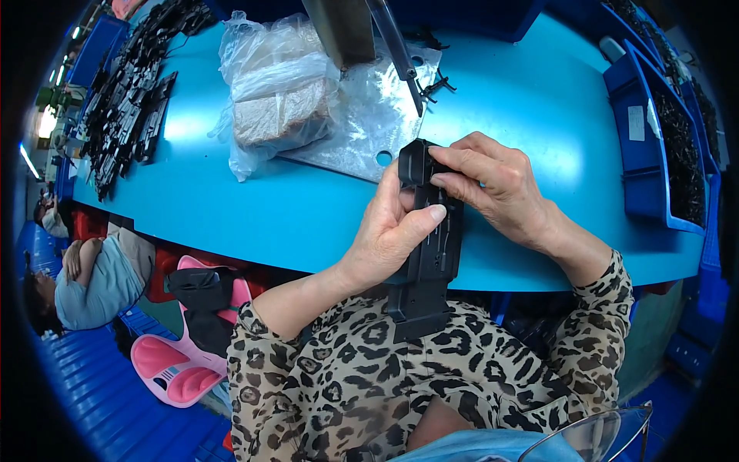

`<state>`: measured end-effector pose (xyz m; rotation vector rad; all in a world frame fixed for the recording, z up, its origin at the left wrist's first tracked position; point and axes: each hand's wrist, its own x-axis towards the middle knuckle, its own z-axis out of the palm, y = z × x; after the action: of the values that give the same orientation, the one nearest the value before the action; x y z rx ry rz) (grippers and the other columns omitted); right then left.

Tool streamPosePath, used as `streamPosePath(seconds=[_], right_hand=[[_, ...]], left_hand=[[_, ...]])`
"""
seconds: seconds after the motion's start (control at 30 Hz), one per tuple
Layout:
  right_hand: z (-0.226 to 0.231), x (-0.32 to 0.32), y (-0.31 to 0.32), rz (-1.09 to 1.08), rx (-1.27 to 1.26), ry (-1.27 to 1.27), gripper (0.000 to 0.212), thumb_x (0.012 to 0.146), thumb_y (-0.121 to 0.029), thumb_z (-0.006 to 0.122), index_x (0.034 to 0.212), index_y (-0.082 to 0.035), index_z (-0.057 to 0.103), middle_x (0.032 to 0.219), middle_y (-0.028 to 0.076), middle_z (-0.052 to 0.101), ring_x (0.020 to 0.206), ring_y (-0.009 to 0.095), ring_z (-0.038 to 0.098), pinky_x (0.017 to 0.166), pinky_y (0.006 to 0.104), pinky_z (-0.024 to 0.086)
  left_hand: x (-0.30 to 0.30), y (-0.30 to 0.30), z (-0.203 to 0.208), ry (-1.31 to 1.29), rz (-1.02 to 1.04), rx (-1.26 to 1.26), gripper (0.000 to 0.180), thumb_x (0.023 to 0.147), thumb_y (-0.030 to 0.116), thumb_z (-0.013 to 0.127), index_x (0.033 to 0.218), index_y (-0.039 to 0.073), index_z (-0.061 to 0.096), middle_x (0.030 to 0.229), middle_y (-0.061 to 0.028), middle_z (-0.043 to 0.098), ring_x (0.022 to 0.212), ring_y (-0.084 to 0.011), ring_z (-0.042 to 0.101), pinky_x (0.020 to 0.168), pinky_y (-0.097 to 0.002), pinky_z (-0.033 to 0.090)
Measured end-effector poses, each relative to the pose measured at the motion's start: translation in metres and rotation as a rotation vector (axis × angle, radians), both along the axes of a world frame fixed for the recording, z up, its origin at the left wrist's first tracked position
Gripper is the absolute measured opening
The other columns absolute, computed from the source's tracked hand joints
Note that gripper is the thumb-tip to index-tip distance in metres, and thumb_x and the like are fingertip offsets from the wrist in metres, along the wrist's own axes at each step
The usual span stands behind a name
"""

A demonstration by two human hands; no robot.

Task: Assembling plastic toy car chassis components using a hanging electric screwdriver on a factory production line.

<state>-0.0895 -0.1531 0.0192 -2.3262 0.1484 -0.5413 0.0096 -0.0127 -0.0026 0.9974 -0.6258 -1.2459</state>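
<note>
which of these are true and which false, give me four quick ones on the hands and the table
1. The left hand grips a long black plastic part. True.
2. The right hand lies flat on the bright blue table. False: it touches the part's upper end.
3. An open blue plastic bin is at the table's right side. True.
4. The left-side heap of narrow black plastic pieces sits in a bin. False: it lies on the table.

The left grip (391,235) hides part of the black housing (428,269).
</note>
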Motion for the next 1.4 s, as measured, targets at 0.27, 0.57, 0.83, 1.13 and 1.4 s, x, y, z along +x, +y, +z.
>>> streamPosePath(seconds=[0.27, 0.57, 0.83, 1.13, 1.4], right_hand=[[0.003, 0.001, 0.001, 0.002, -0.009, -0.013, 0.023, 0.071, -0.01, 0.061, 0.092, 0.0, 0.056, 0.075, 0.012, 0.054, 0.056, 0.022, 0.055, 0.046, 0.0285, 0.045], [0.006, 0.001, 0.004, -0.028, -0.209, -0.019, 0.022, 0.071, -0.012, 0.06, 0.09, -0.001, 0.055, 0.075, 0.011, 0.052, 0.054, 0.023, 0.055, 0.044, 0.0299, 0.045], [0.003, 0.001, 0.006, 0.044, -0.216, -0.022, 0.025, 0.069, -0.005, 0.06, 0.092, 0.001, 0.054, 0.079, 0.011, 0.053, 0.06, 0.023, 0.056, 0.048, 0.0297, 0.046], [0.002, -0.006, -0.001, -0.093, 0.329, 0.112, 0.024, 0.072, -0.001, 0.058, 0.095, 0.003, 0.055, 0.089, 0.01, 0.051, 0.062, 0.01, 0.053, 0.052, 0.0212, 0.046], [-0.006, -0.009, -0.006, -0.031, 0.332, 0.195, 0.018, 0.076, -0.003, 0.056, 0.092, 0.004, 0.057, 0.077, 0.008, 0.055, 0.062, 0.01, 0.054, 0.052, 0.0207, 0.045]], left_hand=[[0.0, 0.0, 0.0, 0.005, -0.004, -0.01, 0.055, 0.082, 0.009, 0.047, 0.125, 0.002, 0.015, 0.091, -0.0054, 0.048, 0.071, -0.003, 0.046, 0.058, -0.0164, 0.039], [-0.001, -0.001, 0.004, 0.049, 0.039, 0.007, 0.053, 0.082, 0.009, 0.047, 0.124, 0.002, 0.017, 0.091, -0.0051, 0.048, 0.072, -0.0031, 0.045, 0.061, -0.0161, 0.039], [0.001, 0.003, -0.002, 0.038, 0.017, 0.05, 0.041, 0.084, 0.01, 0.046, 0.118, 0.002, 0.025, 0.088, -0.003, 0.048, 0.072, -0.0024, 0.045, 0.062, -0.0171, 0.04], [0.0, 0.0, -0.003, 0.166, 0.177, 0.12, 0.021, 0.086, 0.014, 0.043, 0.1, 0.0, 0.037, 0.085, -0.0057, 0.051, 0.069, -0.0058, 0.052, 0.057, -0.0201, 0.047], [0.001, -0.002, -0.004, 0.192, 0.179, 0.109, 0.02, 0.087, 0.015, 0.043, 0.099, 0.0, 0.037, 0.086, -0.0057, 0.051, 0.069, -0.0057, 0.052, 0.057, -0.0203, 0.047]])
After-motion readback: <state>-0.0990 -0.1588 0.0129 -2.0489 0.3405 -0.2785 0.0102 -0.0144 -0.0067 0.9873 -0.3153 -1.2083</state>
